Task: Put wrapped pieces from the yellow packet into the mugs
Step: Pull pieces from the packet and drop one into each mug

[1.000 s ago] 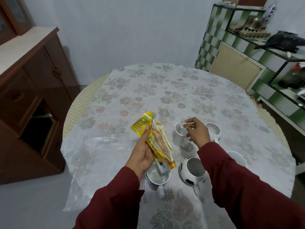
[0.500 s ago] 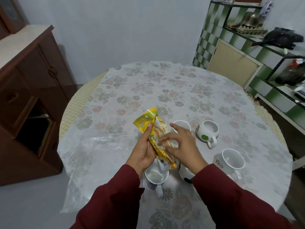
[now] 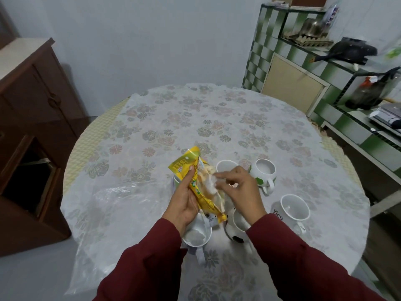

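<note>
My left hand [image 3: 184,200] holds the yellow packet [image 3: 196,181] upright over the near mugs. My right hand [image 3: 240,190] reaches into the packet's open side, its fingertips pinching a white wrapped piece [image 3: 211,183]. Several white mugs stand on the round table [image 3: 152,131]. One mug [image 3: 196,234] sits under my left wrist with something white inside. A football-patterned mug [image 3: 236,227] lies under my right wrist. A third mug [image 3: 225,166] shows behind the hands. Further right stand a green-patterned mug [image 3: 263,171] and a lettered mug [image 3: 294,208].
A clear plastic sheet over a floral cloth covers the table and hangs off the near left edge [image 3: 86,246]. A dark wooden cabinet [image 3: 32,127] stands on the left. A green checkered counter [image 3: 325,83] with a pan and bottles runs along the right.
My right hand left the far mug, where it held a wrapped piece, and came back to the packet. Its fingers are now inside the packet, pinching another white piece.
</note>
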Motion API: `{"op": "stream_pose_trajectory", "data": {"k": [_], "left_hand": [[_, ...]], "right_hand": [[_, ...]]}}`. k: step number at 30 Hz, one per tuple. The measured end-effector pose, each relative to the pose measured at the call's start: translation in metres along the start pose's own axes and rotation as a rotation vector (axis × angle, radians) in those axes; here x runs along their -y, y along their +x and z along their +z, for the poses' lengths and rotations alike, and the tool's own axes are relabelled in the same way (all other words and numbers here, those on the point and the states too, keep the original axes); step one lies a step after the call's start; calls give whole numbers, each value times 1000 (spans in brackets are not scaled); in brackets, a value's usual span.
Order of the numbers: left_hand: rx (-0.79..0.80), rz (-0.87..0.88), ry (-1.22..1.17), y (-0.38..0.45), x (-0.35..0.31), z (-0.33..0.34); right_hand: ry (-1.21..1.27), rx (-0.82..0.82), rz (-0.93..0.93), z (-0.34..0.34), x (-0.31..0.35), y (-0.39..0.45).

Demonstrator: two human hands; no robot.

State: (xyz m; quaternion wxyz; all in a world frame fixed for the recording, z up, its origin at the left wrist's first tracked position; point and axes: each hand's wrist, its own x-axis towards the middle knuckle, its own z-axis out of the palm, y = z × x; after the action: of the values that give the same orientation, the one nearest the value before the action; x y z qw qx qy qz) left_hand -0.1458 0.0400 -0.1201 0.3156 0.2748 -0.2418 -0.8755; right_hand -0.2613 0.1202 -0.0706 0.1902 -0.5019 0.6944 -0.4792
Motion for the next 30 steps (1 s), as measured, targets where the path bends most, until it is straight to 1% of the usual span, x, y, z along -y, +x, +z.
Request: {"op": "stream_pose_trajectory", "data": {"k": [1,2,5,8,10,13,18,21,23,24,25,27,30], "left_hand": [[-19,2,-9,2,0,-1],[-40,4,-18,5,0,-2],[-67,-1,-25,11,2,-3],[-52,7,-39,13,2,-4],[-52,14,-36,14,2,-5],[-50,8,-23,14,0,-7],[-62,1,-6,14,-2,-9],[-63,8,-15,13,-4,-9],[-69,10,-16,12,-6,-9],[-75,10,-14,11,-7,-10],[-77,12,-13,11,-8,-10],[-67,11,-10,9,-9,-8],[-49,12,23,4,-14,-5]], "right_hand": [[165,-26,73,-7,-1,4],[250,-61,117,-13,-5,9],[329,-176,222,-32,-27,24],[440,-312,420,-49,-48,38],[435,-350,547,-59,-65,49],[350,-328,642,-68,-92,64],[291,-198,734,-73,-110,79],[219,-212,728,-68,-114,79],[267,-228,652,-59,-104,74],[314,-209,596,-53,-94,69],[356,-163,545,-46,-80,64],[432,-2,456,-30,-48,51],[457,238,340,-4,-9,33]]}}
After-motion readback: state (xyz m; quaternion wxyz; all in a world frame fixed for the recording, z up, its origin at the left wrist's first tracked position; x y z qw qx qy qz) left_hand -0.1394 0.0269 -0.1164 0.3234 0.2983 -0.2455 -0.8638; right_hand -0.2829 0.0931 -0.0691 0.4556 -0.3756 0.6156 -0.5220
